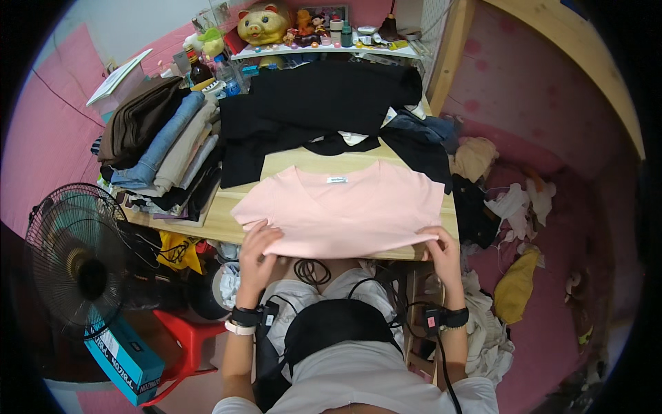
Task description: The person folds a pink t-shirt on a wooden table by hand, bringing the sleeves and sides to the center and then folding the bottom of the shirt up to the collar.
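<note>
A pale pink short-sleeved T-shirt [338, 214] lies spread across the near part of the wooden table [293, 160], its neckline facing away from me. Its lower edge reaches the table's front edge. My left hand [258, 248] pinches the shirt's near left corner, the thumb underneath. At the near right corner, my right hand [441, 252] grips the hem between thumb and fingers. Beyond the pink shirt, a black garment [324, 96] is laid out over the back of the table.
A stack of folded clothes [162, 148] stands at the table's left. A fan [79, 259] and a red stool [186, 341] are at the lower left. Figurines and a golden piggy bank [265, 25] line the back shelf [331, 50]. Loose clothes lie on the pink bedding [545, 283] at right.
</note>
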Available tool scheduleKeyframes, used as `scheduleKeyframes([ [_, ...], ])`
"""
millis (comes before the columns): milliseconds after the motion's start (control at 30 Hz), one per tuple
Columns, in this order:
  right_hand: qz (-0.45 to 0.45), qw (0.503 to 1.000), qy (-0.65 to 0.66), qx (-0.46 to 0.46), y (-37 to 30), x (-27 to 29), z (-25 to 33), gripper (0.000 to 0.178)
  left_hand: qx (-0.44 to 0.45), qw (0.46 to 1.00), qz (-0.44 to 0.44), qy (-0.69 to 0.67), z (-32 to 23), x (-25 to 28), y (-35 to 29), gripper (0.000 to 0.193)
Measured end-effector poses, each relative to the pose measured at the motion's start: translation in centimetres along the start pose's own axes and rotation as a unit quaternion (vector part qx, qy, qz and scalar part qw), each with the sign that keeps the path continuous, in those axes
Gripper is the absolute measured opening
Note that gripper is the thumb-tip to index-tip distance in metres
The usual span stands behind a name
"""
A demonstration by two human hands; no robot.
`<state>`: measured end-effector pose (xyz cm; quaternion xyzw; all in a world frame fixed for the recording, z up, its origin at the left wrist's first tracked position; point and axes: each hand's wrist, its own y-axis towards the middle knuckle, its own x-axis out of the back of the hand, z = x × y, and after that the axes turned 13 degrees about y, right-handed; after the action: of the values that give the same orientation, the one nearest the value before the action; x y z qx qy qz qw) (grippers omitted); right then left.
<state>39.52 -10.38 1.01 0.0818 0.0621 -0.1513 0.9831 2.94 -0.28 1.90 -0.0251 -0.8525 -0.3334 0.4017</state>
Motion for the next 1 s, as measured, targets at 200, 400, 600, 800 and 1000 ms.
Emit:
scheduleKeyframes([
  [200,-0.054,0.986,0.071,0.143,-1.1,-1.5,7.1,0.009,0.146,0.957,-0.115,-0.224,-3.6,3.8,1.0,0.017],
  [400,-0.137,0.960,0.079,0.233,0.1,-4.1,12.5,0.009,0.112,0.967,-0.139,-0.181,-7.5,7.8,5.7,0.017],
  [600,-0.096,0.987,-0.076,0.106,12.8,-3.6,6.7,0.021,0.127,0.988,0.024,-0.084,3.1,0.7,14.2,0.028],
  [800,0.139,0.878,-0.411,0.200,14.1,-4.6,-3.1,0.058,0.000,0.983,0.148,0.111,6.2,-6.3,11.9,0.053],
  [1000,0.211,0.821,-0.527,0.064,7.7,-4.3,-4.4,0.057,-0.027,0.943,0.264,0.201,3.5,-6.9,6.1,0.063],
])
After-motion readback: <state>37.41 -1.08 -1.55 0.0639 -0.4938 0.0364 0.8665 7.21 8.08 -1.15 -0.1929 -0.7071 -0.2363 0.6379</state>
